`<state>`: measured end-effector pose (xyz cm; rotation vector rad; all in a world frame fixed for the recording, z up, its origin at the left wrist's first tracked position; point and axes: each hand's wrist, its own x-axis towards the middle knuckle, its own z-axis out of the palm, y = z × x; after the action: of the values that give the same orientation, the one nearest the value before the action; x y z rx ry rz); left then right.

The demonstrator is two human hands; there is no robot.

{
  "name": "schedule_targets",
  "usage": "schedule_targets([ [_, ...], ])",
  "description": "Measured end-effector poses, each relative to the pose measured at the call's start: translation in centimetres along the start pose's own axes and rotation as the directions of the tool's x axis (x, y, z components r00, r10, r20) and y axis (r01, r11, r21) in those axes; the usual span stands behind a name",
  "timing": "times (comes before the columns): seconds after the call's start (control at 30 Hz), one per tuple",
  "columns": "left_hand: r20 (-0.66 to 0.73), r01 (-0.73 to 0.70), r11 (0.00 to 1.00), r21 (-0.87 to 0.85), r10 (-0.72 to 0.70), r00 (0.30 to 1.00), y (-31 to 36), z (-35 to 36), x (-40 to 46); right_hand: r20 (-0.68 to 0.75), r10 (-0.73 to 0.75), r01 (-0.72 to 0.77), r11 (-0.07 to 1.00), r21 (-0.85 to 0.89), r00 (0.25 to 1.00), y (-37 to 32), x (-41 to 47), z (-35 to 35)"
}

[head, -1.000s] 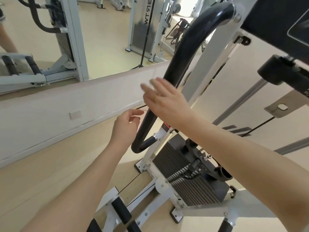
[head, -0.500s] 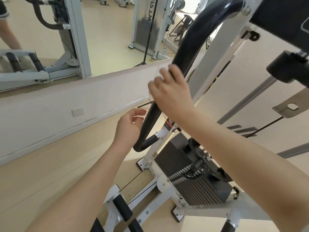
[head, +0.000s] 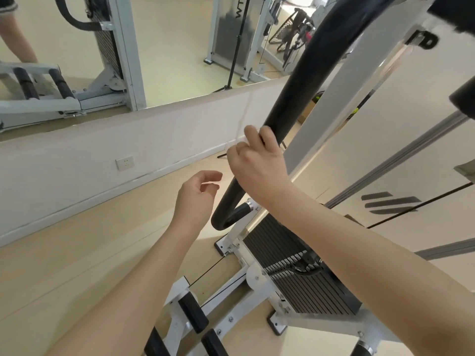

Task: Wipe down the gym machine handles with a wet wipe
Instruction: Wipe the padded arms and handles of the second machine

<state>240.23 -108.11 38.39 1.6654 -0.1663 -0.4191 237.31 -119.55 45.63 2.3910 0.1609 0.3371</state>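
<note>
While my right hand holds the wipe around the handle, my left hand hangs loosely curled, empty.
The handle's length rises up and away above my grip; its bend lies below.

Ahead of you a wall mirror runs above a low white wall with a power socket set in it, and the glass reflects a grey machine frame, padded rollers and a bare leg at the left edge. Below you, on the tan floor, sits a black weight stack with a thin cable running from its base toward two black foam rollers. To your right a white panel carries dark grey stripes and a grey metal rail.
</note>
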Motion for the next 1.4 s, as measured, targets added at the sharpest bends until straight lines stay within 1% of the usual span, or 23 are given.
schedule_targets([
  [0.03,-0.008,0.004,1.0,0.004,-0.004,1.0,-0.2,-0.1,0.1,-0.024,0.005,-0.006,0.999,-0.037,1.0,-0.8,-0.1,0.9],
  [0.1,-0.021,0.021,1.0,0.0,-0.021,1.0,-0.7,-0.3,0.2,0.018,-0.105,0.105,0.992,-0.064,0.994,-3.3,-1.5,2.9],
  [0.13,-0.028,0.033,0.999,-0.002,-0.034,0.999,-1.0,-0.5,0.2,0.037,-0.174,0.175,0.984,-0.027,0.984,-4.5,-1.9,4.1],
  [0.23,-0.051,0.057,0.998,0.011,-0.056,0.997,-1.8,-0.7,0.1,0.102,-0.357,0.331,0.92,0.208,0.929,-6.5,-2.1,6.4],
  [0.27,-0.052,0.06,0.998,0.018,-0.059,0.997,-2.0,-0.7,0.0,0.072,-0.385,0.349,0.89,0.293,0.92,-6.6,-2.6,6.9],
  [0.33,-0.038,0.044,0.999,0.024,-0.043,0.998,-1.9,-0.6,0.1,0.085,-0.341,0.255,0.826,0.502,0.936,-5.7,-4.4,7.9],
  [0.37,-0.024,0.028,0.999,0.021,-0.028,0.999,-1.6,-0.4,0.3,0.127,-0.27,0.131,0.762,0.634,0.954,-5.1,-5.1,8.2],
  [0.4,-0.008,0.006,1.0,0.017,-0.006,1.0,-1.3,-0.2,0.4,0.237,-0.153,-0.078,0.663,0.745,0.959,-4.2,-5.6,8.1],
  [0.43,0.011,-0.022,1.0,0.011,0.022,1.0,-0.7,0.2,0.6,0.35,-0.021,-0.291,0.51,0.809,0.936,-3.4,-5.8,7.8],
  [0.47,0.031,-0.056,0.998,0.005,0.056,0.998,-0.1,0.6,0.6,0.434,0.077,-0.434,0.322,0.841,0.898,-2.8,-5.8,7.7],
  [0.5,0.054,-0.091,0.996,0.003,0.091,0.994,0.6,1.0,0.6,0.499,0.119,-0.512,0.15,0.846,0.859,-2.4,-5.7,7.5],
  [0.53,0.079,-0.129,0.992,0.004,0.128,0.989,1.4,1.3,0.5,0.542,0.124,-0.548,0.014,0.837,0.831,-2.1,-5.5,7.1],
  [0.57,0.102,-0.168,0.986,0.007,0.166,0.981,2.0,1.6,0.4,0.567,0.105,-0.562,-0.076,0.823,0.817,-1.9,-5.4,7.0],
  [0.63,0.131,-0.246,0.968,0.039,0.239,0.962,3.0,2.1,0.1,0.62,0.065,-0.599,-0.197,0.776,0.782,-0.9,-5.6,6.9],
  [0.73,0.126,-0.323,0.94,0.11,0.309,0.943,3.4,2.2,-0.1,0.686,0.125,-0.615,-0.35,0.706,0.717,2.1,-6.2,6.6],
  [0.8,0.111,-0.349,0.926,0.145,0.336,0.935,3.7,2.3,0.0,0.716,0.172,-0.544,-0.538,0.644,0.677,4.2,-5.8,6.4],
  [0.87,0.097,-0.354,0.919,0.175,0.342,0.935,4.1,2.7,0.2,0.69,0.195,-0.387,-0.707,0.591,0.697,6.1,-3.9,6.1],
  [0.97,0.044,-0.341,0.918,0.203,0.34,0.939,4.7,3.6,0.5,0.463,0.17,-0.182,-0.762,0.622,0.87,8.2,-0.1,5.5],
  [1.03,-0.005,-0.317,0.924,0.213,0.326,0.946,5.1,4.0,0.4,0.309,0.061,-0.166,-0.736,0.656,0.949,8.6,1.5,5.6],
  [1.13,-0.039,-0.295,0.93,0.219,0.311,0.95,5.4,4.1,0.4,0.216,-0.099,-0.226,-0.673,0.705,0.971,9.3,2.3,6.8],
  [1.2,-0.051,-0.278,0.939,0.201,0.294,0.955,5.4,4.0,0.5,0.191,-0.152,-0.245,-0.597,0.764,0.97,9.1,2.4,7.8],
  [1.27,-0.066,-0.243,0.954,0.176,0.258,0.964,5.2,4.0,0.7,0.194,-0.178,-0.26,-0.532,0.805,0.965,8.3,2.4,8.9],
  [1.4,-0.103,-0.198,0.977,0.083,0.206,0.973,4.9,4.3,0.9,0.193,-0.158,-0.246,-0.468,0.849,0.968,6.5,2.2,10.2],
])
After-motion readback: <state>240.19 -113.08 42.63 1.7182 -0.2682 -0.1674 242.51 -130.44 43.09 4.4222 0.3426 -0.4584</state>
